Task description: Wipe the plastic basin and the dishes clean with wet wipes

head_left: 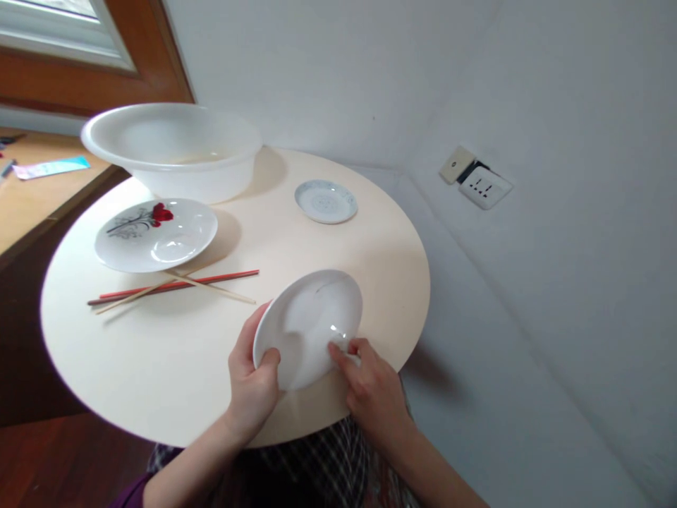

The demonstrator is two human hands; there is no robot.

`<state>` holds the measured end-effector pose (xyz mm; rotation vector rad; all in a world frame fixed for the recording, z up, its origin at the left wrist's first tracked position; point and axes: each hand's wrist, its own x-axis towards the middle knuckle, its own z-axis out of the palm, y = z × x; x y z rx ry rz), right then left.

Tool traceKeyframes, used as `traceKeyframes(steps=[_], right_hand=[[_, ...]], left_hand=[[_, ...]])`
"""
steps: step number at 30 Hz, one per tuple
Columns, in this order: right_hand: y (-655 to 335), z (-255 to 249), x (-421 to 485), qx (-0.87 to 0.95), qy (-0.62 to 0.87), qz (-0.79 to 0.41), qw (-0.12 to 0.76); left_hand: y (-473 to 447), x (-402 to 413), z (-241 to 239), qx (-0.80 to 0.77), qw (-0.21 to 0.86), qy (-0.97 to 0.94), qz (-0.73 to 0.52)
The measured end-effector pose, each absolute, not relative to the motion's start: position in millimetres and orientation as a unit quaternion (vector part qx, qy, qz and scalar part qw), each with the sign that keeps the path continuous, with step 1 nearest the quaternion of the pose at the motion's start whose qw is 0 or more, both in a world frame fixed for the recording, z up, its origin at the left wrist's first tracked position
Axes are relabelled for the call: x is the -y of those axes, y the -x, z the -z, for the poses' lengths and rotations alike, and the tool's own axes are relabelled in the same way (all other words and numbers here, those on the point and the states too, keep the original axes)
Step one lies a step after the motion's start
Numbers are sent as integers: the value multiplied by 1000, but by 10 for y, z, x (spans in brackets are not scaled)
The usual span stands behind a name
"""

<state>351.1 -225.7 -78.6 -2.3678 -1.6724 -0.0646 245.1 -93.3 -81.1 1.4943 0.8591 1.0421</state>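
Observation:
A deep white plate (pixel 312 324) is tilted up above the near part of the round table, its glossy inside facing me. My left hand (pixel 254 381) is closed on the plate's left rim, thumb on the inside and fingers behind. At the lower right of the plate, my right hand (pixel 373 381) is closed, with its fingertips against the inner surface. A small bit of something white shows between those fingers; I cannot make out what it is. Left of the hands lie red and pale wooden chopsticks (pixel 225 277), crossed over each other.
A white plate with a red rose (pixel 190 229) sits by the chopsticks. Behind it stands a large white plastic basin (pixel 195 180). A small patterned saucer (pixel 325 201) lies toward the back of the round table (pixel 174 381). Walls with a socket (pixel 484 187) border the right.

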Motion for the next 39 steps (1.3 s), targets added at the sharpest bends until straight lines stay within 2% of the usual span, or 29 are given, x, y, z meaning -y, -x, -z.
traceKeyframes(steps=[4, 11, 17, 23, 26, 30, 32, 39], right_hand=[[-3454, 827, 2242, 589, 794, -5, 149], [-3745, 788, 2224, 569, 812, 36, 127], [-3662, 880, 2211, 613, 775, 78, 128], [-3680, 887, 2218, 630, 758, 107, 133], [-3549, 909, 2181, 606, 775, 100, 147], [-3158, 936, 2077, 573, 786, 58, 225], [-3065, 924, 2070, 570, 786, 47, 235], [-3349, 863, 2163, 564, 808, 97, 136]], left_hand=[[-2462, 928, 847, -363, 533, -627, -438], [-2418, 911, 780, -307, 533, -671, -415], [-2338, 561, 421, -201, 685, -664, -220], [-2638, 265, 30, -222, 657, -714, -97], [-2807, 332, 52, -215, 674, -692, -143], [-2789, 455, 250, -266, 660, -666, -224], [-2703, 472, 353, -285, 640, -672, -238], [-2523, 510, 596, -335, 547, -678, -359]])
